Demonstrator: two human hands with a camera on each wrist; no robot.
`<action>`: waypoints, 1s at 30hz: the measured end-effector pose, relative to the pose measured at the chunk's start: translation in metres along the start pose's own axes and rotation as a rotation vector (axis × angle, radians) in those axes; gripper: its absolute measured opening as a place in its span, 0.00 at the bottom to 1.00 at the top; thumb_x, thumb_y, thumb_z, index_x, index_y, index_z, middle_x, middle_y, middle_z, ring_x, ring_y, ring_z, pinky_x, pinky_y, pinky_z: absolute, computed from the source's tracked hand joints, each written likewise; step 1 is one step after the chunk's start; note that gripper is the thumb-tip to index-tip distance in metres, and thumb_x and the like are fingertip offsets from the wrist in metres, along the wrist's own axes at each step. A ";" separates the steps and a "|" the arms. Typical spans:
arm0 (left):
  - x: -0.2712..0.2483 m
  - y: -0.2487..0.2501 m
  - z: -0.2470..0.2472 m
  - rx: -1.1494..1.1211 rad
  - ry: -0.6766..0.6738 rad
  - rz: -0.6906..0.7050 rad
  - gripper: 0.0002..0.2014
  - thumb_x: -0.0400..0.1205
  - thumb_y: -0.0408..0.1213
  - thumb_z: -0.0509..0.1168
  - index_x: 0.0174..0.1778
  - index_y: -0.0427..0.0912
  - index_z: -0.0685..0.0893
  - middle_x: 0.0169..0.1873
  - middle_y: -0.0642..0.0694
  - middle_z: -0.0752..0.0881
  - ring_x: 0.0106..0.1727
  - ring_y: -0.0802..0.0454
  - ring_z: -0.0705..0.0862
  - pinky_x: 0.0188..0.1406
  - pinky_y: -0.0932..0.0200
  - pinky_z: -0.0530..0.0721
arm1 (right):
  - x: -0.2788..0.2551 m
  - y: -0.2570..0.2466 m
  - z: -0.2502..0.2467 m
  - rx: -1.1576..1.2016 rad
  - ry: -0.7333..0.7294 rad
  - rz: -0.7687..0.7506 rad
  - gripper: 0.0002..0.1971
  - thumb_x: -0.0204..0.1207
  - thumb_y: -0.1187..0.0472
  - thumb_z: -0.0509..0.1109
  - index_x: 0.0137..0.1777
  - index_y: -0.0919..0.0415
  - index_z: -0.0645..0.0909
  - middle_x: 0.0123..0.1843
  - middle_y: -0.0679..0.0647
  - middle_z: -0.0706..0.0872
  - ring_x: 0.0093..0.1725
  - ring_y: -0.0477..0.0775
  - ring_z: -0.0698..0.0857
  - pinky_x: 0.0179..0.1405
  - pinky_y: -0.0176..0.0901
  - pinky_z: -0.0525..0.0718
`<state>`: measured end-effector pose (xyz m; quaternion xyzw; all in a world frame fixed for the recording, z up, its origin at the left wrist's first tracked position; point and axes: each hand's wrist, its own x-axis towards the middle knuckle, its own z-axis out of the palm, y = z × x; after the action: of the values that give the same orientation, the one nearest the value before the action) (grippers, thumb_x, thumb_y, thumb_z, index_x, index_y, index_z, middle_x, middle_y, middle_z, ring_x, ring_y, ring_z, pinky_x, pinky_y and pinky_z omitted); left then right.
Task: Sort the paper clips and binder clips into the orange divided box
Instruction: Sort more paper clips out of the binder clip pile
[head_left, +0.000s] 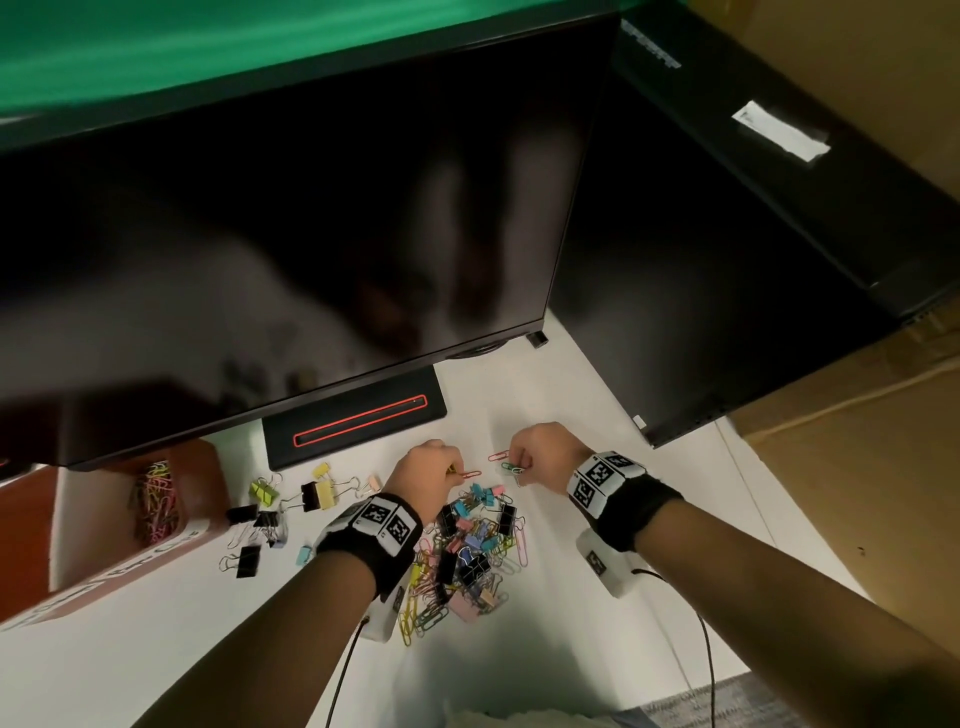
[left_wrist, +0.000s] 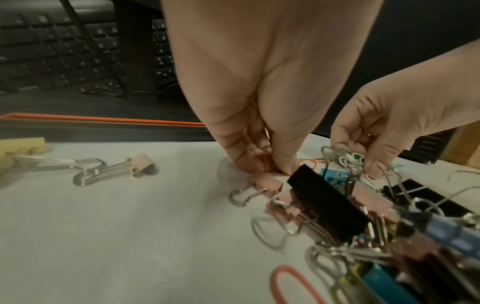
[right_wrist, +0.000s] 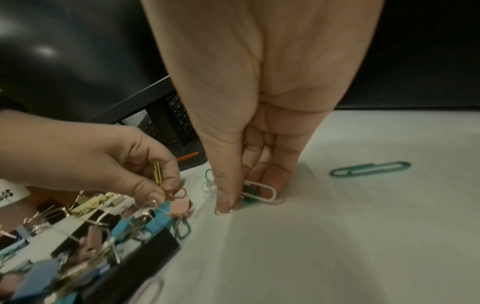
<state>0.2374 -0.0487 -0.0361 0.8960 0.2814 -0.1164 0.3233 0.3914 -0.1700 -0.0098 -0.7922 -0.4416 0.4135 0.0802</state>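
A mixed pile of paper clips and binder clips (head_left: 467, 551) lies on the white desk between my forearms. At the pile's far edge my left hand (head_left: 456, 470) holds a yellow paper clip (right_wrist: 157, 173) in its curled fingers, and its fingertips (left_wrist: 283, 166) press on a red paper clip (head_left: 470, 474) on the desk. My right hand (right_wrist: 249, 197) pinches a white paper clip (right_wrist: 262, 190) and green ones against the desk. The orange divided box (head_left: 210, 483) stands at the left, with paper clips (head_left: 156, 499) in one compartment.
Loose binder clips (head_left: 317, 493) lie between the box and the pile. A pink paper clip (head_left: 498, 456) and a green one (right_wrist: 371, 168) lie apart. Two dark monitors overhang the desk; a stand base (head_left: 358, 421) and a keyboard (left_wrist: 64, 51) sit behind.
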 end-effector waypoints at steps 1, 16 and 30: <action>-0.001 -0.001 -0.001 -0.014 0.008 0.001 0.04 0.78 0.34 0.67 0.46 0.39 0.85 0.42 0.49 0.77 0.45 0.49 0.80 0.47 0.62 0.77 | 0.001 -0.001 -0.001 -0.007 -0.009 0.003 0.13 0.70 0.67 0.75 0.55 0.63 0.84 0.56 0.57 0.87 0.55 0.57 0.84 0.57 0.46 0.84; -0.134 -0.093 -0.107 -0.212 0.408 -0.238 0.02 0.76 0.36 0.70 0.38 0.45 0.84 0.34 0.52 0.86 0.34 0.55 0.84 0.34 0.72 0.75 | -0.002 -0.082 -0.010 -0.080 0.025 -0.216 0.08 0.72 0.63 0.73 0.51 0.61 0.87 0.48 0.55 0.89 0.43 0.46 0.81 0.53 0.40 0.84; -0.189 -0.198 -0.167 -0.170 0.495 -0.355 0.14 0.76 0.30 0.70 0.58 0.35 0.84 0.51 0.38 0.87 0.52 0.43 0.86 0.58 0.52 0.81 | 0.077 -0.357 0.094 0.096 0.077 -0.402 0.21 0.73 0.57 0.74 0.65 0.60 0.79 0.58 0.59 0.87 0.59 0.57 0.84 0.60 0.43 0.80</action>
<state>-0.0265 0.1035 0.0634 0.8039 0.5121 0.0743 0.2932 0.1179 0.0801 0.0606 -0.6986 -0.5674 0.3789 0.2157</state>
